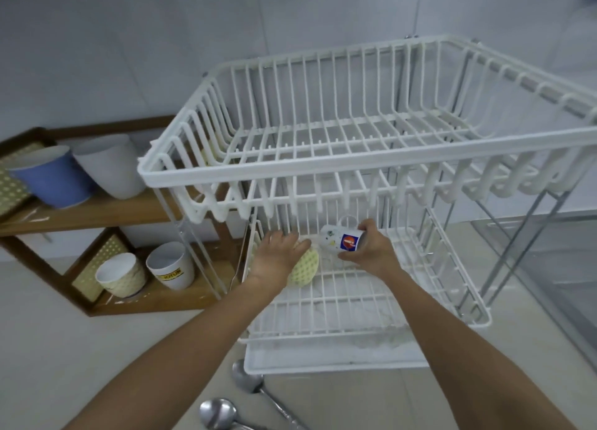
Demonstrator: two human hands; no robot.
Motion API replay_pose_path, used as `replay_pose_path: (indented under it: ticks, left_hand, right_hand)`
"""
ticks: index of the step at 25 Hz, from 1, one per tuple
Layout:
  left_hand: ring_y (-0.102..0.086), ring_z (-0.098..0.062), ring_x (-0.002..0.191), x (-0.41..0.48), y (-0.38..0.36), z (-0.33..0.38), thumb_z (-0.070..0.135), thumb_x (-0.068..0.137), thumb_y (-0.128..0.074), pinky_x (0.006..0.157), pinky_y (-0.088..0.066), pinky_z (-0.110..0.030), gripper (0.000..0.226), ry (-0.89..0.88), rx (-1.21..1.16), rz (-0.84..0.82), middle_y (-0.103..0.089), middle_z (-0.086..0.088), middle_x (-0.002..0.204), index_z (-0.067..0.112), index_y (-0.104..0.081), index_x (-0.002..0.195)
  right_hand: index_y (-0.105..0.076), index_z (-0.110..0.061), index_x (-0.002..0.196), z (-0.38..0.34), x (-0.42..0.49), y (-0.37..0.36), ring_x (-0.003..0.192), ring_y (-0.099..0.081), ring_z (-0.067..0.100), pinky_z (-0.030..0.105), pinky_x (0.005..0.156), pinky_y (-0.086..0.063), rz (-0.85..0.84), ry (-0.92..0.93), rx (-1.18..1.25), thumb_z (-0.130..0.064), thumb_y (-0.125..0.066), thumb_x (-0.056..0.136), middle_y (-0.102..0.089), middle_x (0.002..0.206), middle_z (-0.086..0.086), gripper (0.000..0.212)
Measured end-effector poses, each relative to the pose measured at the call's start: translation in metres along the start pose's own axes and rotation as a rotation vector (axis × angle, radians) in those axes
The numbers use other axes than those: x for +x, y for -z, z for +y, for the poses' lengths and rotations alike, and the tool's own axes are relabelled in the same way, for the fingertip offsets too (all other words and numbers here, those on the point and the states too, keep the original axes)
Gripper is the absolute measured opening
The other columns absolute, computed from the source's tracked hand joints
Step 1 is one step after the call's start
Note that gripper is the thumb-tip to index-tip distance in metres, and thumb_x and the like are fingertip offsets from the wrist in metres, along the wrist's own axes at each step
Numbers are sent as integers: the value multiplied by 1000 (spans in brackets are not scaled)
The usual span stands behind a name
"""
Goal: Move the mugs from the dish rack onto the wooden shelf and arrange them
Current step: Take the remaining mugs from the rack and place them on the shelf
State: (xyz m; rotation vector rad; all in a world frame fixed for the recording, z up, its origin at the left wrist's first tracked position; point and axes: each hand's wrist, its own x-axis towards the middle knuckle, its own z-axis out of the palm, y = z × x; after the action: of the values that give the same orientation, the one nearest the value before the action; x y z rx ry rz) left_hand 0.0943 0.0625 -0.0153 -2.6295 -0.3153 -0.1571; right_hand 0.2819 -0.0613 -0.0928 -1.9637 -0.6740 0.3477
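A white two-tier wire dish rack (323, 174) stands in the middle. On its lower tier my left hand (277, 255) lies over a pale yellow textured mug (305, 273) and grips it. My right hand (371, 251) holds a white mug with a blue and red logo (340, 240), tipped on its side just above the lower tier. The wooden shelf (97, 213) stands at the left. Its upper board carries a blue mug (51, 177) and a white mug (109, 166). Its lower board carries a yellow woven-pattern mug (121, 276) and a white mug with a yellow label (171, 266).
The rack's upper tier (355, 132) overhangs both hands. A white drip tray (323, 358) lies under the rack. Metal spoons (232, 397) lie on the counter in front. A tiled wall rises behind, and a steel sink edge (549, 268) runs at the right.
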Motion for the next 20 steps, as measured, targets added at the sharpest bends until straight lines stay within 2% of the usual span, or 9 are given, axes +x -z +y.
replay_pose_path:
  ticks: [2, 4, 7, 9, 12, 14, 16, 18, 20]
  left_hand:
    - [-50, -29, 112, -7, 1, 1, 24, 54, -87, 90, -46, -36, 90, 103, -268, -78, -50, 0, 128, 26, -44, 134]
    - [-44, -28, 120, -19, 10, 2, 34, 60, -83, 98, -39, -35, 92, 142, -525, -35, -45, -2, 135, 20, -37, 139]
    - [-52, -11, 107, -51, 33, 11, 52, 49, -83, 85, -42, -26, 95, 252, -980, 128, -52, 8, 123, 26, -42, 130]
    - [-52, 3, 96, -88, 40, 12, 59, 43, -82, 74, -46, -20, 85, 315, -1299, 84, -53, 22, 111, 45, -42, 117]
    - [-61, -5, 104, -146, 24, 2, 47, 47, -87, 81, -57, -31, 76, 216, -1628, -72, -63, 17, 111, 49, -47, 112]
    - [-62, -14, 111, -181, 11, -15, 34, 53, -88, 90, -55, -39, 79, 96, -1774, -112, -65, 6, 117, 37, -50, 123]
    - [-62, -20, 113, -211, -1, -39, 31, 56, -87, 89, -54, -37, 78, 69, -1847, -101, -66, 0, 118, 26, -51, 125]
    - [-64, -22, 110, -234, -12, -66, 34, 56, -87, 84, -55, -33, 77, 140, -1900, -66, -69, -1, 116, 21, -52, 123]
    - [-66, -18, 107, -252, -27, -99, 29, 56, -86, 77, -56, -25, 72, 249, -1910, -23, -72, 6, 113, 23, -53, 120]
  right_hand:
    - [-44, -30, 100, -8, -18, 16, 73, -54, -7, 4, 43, -40, 66, -3, 40, -35, -90, 55, -55, 87, -20, 64]
    - [-46, -37, 101, -21, -35, 30, 80, -56, -5, 6, 51, -42, 143, 28, 120, -38, -87, 57, -55, 94, -21, 60]
    - [-48, -38, 113, -47, -67, 53, 89, -63, 9, 20, 66, -52, 192, 96, 293, -27, -85, 64, -58, 107, -3, 62]
    - [-46, -32, 122, -63, -97, 55, 82, -68, 4, 17, 60, -54, 177, 149, 396, -19, -82, 69, -58, 107, -3, 66]
    - [-53, -32, 119, -78, -145, 39, 79, -72, 9, 22, 61, -57, 171, 176, 526, -15, -77, 73, -70, 95, -9, 55]
    - [-61, -33, 109, -86, -175, 17, 80, -71, 9, 28, 65, -57, 129, 165, 592, -18, -72, 68, -73, 90, -11, 45]
    - [-64, -30, 106, -97, -203, -12, 84, -69, 12, 31, 69, -58, 45, 169, 625, -27, -75, 58, -74, 91, -9, 50]
    - [-65, -29, 108, -114, -226, -44, 88, -68, 14, 30, 71, -58, -49, 199, 622, -38, -84, 48, -73, 97, -7, 64]
    - [-65, -33, 108, -135, -241, -78, 91, -67, 13, 26, 71, -57, -98, 225, 584, -31, -84, 49, -71, 100, -7, 63]
